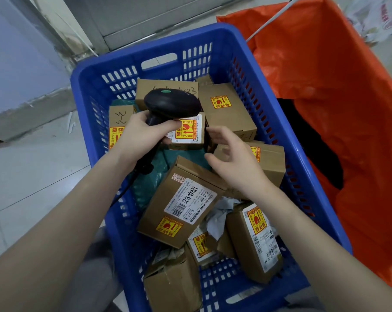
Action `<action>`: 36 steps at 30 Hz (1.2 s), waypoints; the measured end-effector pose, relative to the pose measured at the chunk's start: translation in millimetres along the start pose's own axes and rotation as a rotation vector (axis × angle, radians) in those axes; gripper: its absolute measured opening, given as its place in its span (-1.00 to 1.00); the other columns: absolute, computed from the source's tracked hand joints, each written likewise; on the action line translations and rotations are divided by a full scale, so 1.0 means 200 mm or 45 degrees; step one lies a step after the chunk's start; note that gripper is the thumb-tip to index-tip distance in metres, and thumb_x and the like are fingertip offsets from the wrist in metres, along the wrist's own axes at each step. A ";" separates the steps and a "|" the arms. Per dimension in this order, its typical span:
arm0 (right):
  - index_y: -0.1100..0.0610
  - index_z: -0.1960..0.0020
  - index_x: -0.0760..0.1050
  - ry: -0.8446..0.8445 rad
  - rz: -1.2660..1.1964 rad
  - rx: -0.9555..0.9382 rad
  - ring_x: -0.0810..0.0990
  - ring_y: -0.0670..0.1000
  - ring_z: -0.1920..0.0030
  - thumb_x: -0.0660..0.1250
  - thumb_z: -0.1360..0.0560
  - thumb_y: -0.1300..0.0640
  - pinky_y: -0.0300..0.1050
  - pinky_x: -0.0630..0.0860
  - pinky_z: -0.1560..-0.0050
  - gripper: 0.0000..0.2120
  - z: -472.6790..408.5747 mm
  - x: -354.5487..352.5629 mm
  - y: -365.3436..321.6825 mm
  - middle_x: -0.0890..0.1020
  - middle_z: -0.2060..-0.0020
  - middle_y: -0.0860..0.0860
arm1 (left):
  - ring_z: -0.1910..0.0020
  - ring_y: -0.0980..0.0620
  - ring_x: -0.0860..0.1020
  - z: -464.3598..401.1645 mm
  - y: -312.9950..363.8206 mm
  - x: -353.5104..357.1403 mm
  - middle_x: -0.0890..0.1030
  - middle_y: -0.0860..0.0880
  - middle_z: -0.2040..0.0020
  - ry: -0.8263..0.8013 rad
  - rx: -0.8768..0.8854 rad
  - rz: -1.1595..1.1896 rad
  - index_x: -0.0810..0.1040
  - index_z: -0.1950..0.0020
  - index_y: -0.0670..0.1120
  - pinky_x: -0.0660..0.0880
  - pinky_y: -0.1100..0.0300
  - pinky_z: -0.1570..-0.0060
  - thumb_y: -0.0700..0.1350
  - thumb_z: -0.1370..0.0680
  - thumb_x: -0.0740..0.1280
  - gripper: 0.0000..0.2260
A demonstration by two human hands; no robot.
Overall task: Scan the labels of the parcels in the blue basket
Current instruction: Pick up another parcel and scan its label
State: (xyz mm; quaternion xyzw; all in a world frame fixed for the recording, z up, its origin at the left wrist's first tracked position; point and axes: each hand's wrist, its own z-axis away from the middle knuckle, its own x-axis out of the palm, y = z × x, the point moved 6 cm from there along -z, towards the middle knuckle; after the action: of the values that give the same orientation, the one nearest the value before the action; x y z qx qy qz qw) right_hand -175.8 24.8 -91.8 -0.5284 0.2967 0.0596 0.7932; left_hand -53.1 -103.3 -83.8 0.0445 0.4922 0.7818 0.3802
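The blue basket (224, 39) fills the middle of the view and holds several brown cardboard parcels with yellow-and-red fragile stickers. My left hand (143, 129) grips the handle of a black barcode scanner (171, 104), whose head hangs over the parcels at the basket's far middle. Its cable runs down along my left forearm. My right hand (233, 158) hovers with fingers spread just above a parcel (271, 161) at the right, holding nothing. A parcel with a white label reading 12V4A-5525 (179, 203) lies tilted in the centre, label up. A small stickered parcel (190, 134) sits under the scanner.
An orange plastic sack (325, 75) stands open right of the basket, with something dark inside. A dark green soft bag (154, 174) lies among the parcels. Grey tiled floor (33, 167) lies to the left. A white plastic bag (375, 16) sits at the top right.
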 end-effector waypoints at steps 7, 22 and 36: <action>0.06 -0.42 0.30 -0.007 0.228 -0.048 0.35 -0.05 -0.37 0.36 -0.48 0.20 -0.29 0.22 -0.22 -0.46 -0.14 -0.03 0.00 0.44 -0.35 0.00 | -0.07 0.03 0.60 -0.03 -0.03 -0.05 0.66 0.01 -0.03 0.062 -0.068 0.094 0.56 -0.05 0.01 0.48 0.06 -0.16 -0.01 -0.43 0.45 -0.77; 0.12 -0.51 0.10 -0.174 0.651 -0.031 0.15 0.07 -0.52 0.48 -0.36 0.02 0.20 0.17 -0.47 -0.14 -0.45 0.17 0.13 0.24 -0.50 0.07 | -0.05 -0.01 0.56 -0.09 -0.11 -0.05 0.61 0.06 0.04 0.094 -0.135 0.137 0.50 0.12 0.12 0.47 -0.09 -0.21 -0.02 -0.43 0.45 -0.85; 0.18 -0.48 0.19 -0.197 0.561 -0.091 0.41 0.01 -0.23 0.50 -0.30 -0.14 -0.05 0.52 -0.15 -0.09 -0.36 0.08 0.06 0.33 -0.25 0.04 | 0.12 0.11 0.64 -0.07 -0.01 -0.06 0.69 0.03 0.10 0.057 -0.053 0.181 0.55 -0.01 0.01 0.53 0.16 0.06 -0.06 -0.46 0.43 -0.84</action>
State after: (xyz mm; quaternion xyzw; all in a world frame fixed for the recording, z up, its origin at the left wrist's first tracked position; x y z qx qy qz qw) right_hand -195.6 -36.6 -128.6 -0.4726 0.3408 0.2822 0.7621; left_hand -49.6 -121.7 -89.5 0.0540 0.4799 0.8176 0.3135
